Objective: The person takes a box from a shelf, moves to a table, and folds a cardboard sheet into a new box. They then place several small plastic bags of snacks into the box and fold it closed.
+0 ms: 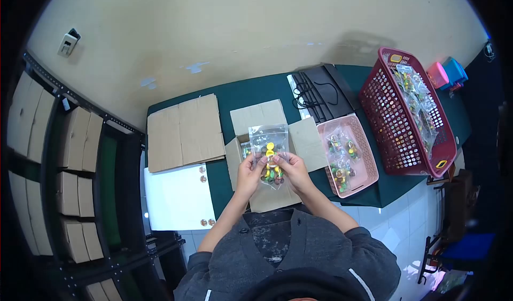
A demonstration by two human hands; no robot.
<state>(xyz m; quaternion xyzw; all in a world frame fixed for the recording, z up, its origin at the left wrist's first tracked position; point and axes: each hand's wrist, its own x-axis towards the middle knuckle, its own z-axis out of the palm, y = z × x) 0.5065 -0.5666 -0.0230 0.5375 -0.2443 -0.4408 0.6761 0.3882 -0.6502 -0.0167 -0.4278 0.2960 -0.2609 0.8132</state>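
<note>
Torso: a dark, short-sleeved garment (315, 247) is filling the near foreground.
Left hand (249, 175): its fingers are closing on the pouch's left side, thumb in front.
Right hand (295, 174): its fingers are gripping the right side in the same manner, mirroring the left.
Pouch (271, 150): this transparent bag, holding yellow, green and brown pieces, is lying between the two sets of fingers; neither hand is clearly nearer. Its long axis is running away from the torso, the filled end towards the wearer and the zip edge farthest.
Open carton (258, 115): it is standing directly beneath and behind the pouch, flaps spreading outward; its contents are largely hidden, though a small packet seems to be showing inside.
White sheet (176, 199): it is lying to the left, bearing small round coppery pieces near its right edge.
Pink tray (368, 165): it is resting just right of the carton, holding filled bags (342, 147).
Flattened cardboard (184, 133): it is lying beyond the white sheet on the green-covered worktop (235, 90).
Maroon basket (387, 124): it is standing at the far right, holding many similar bags.
Black cable (307, 87): it is looping behind the tray.
</note>
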